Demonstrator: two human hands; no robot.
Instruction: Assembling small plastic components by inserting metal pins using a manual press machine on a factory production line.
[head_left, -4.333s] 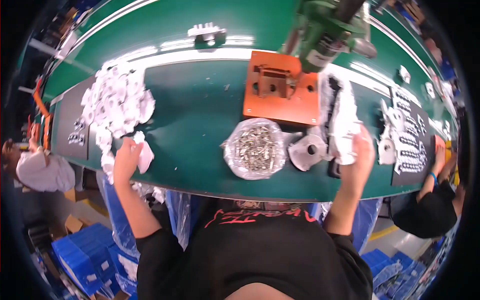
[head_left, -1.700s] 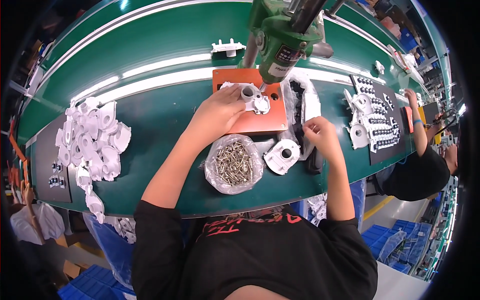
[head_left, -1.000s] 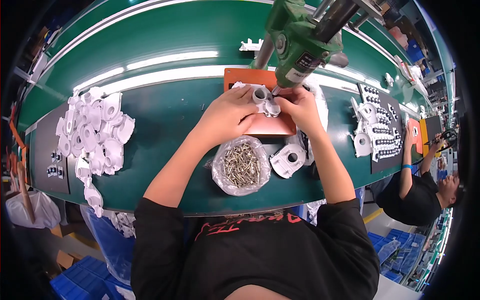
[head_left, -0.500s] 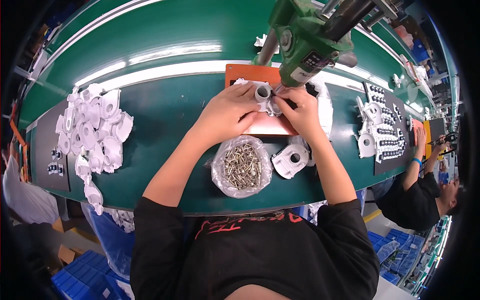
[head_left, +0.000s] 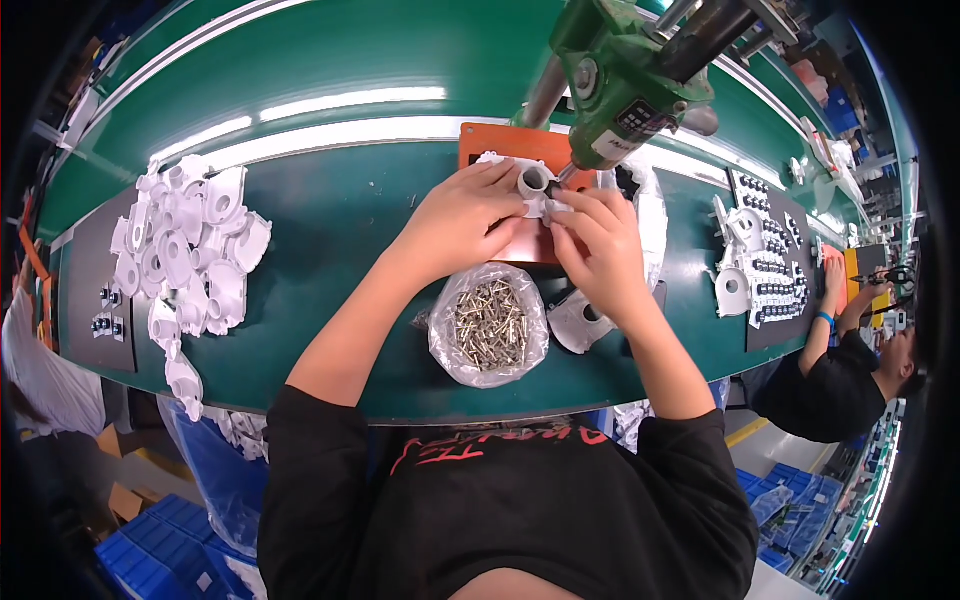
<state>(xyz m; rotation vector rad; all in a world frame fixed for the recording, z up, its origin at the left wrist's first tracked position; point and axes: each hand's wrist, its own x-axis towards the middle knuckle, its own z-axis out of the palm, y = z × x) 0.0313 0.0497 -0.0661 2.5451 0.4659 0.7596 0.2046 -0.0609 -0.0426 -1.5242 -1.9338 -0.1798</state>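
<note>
A white plastic housing (head_left: 534, 184) with a short round tube standing up from it lies on an orange plate (head_left: 486, 142) below the green press head (head_left: 622, 95). My left hand (head_left: 462, 222) grips the housing from the left, its fingers laid over the far side and the thumb near the front. On the right edge, my right hand (head_left: 603, 245) has its bent fingertips against the housing, beside a small dark piece. The narrow tip of the press tool (head_left: 568, 172) comes down just right of the tube. My fingers hide much of the housing.
A clear bag of screws (head_left: 490, 332) sits in front of the plate, with another white housing (head_left: 572, 328) partly under my right forearm. White housings (head_left: 190, 240) are heaped at left. At right, a dark board (head_left: 775, 255) bears rows of small black parts. A co-worker (head_left: 835, 375) sits far right.
My right hand has drawn back slightly from the tool tip, and its fingers have spread over the housing's right edge. My left hand keeps its hold. The whole view has shifted a little.
</note>
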